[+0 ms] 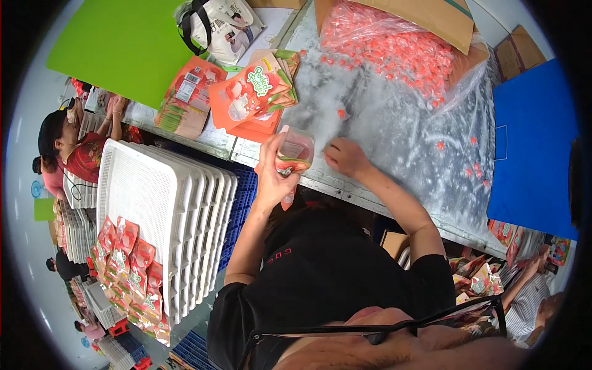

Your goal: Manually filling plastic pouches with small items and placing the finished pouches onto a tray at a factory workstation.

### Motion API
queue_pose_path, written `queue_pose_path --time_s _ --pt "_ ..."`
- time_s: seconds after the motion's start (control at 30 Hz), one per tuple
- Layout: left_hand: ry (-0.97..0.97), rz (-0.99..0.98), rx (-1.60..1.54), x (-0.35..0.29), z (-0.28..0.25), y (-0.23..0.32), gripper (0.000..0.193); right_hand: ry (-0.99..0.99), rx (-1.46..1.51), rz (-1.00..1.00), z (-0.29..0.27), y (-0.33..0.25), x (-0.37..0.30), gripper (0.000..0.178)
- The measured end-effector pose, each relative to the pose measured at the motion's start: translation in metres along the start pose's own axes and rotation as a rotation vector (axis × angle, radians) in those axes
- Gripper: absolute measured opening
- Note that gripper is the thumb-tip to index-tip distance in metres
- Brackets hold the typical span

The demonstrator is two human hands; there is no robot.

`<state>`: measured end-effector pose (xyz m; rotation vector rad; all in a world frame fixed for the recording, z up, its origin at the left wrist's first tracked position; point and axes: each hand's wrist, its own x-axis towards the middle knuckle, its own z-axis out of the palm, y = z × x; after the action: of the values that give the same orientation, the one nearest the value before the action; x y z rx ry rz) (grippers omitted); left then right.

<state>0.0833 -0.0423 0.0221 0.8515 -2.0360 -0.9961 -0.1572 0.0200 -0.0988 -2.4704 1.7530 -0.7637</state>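
My left hand (271,169) holds an orange stand-up pouch (295,151) upright with its mouth open, just in front of the table edge. My right hand (345,157) rests on the plastic-covered table (394,142) beside the pouch, fingers curled; I cannot tell whether it holds anything. A heap of small pink wrapped candies (394,52) lies in a clear bag at the far side, with a few loose candies (340,113) scattered nearer my hands. A fanned stack of empty orange pouches (250,92) lies to the left of the pouch.
A stack of white plastic trays (172,209) stands at my left, with filled pouches (132,277) lined up on its near end. A green board (120,43), a blue board (533,142), a cardboard box (431,15) and a tote bag (222,28) surround the table. Other people work at the left and lower right.
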Motion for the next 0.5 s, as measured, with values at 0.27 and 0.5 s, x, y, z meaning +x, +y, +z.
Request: queue_pose_path --time_s 0.27,0.5 --pt "-0.106 0.027 0.015 0.0 0.018 0.0 0.089 0.707 1.7 0.557 -0.078 -0.048 0.062 0.018" --pt "-0.09 0.027 -0.055 0.009 0.026 0.012 0.09 0.708 1.532 0.441 -0.098 -0.08 0.077 0.022"
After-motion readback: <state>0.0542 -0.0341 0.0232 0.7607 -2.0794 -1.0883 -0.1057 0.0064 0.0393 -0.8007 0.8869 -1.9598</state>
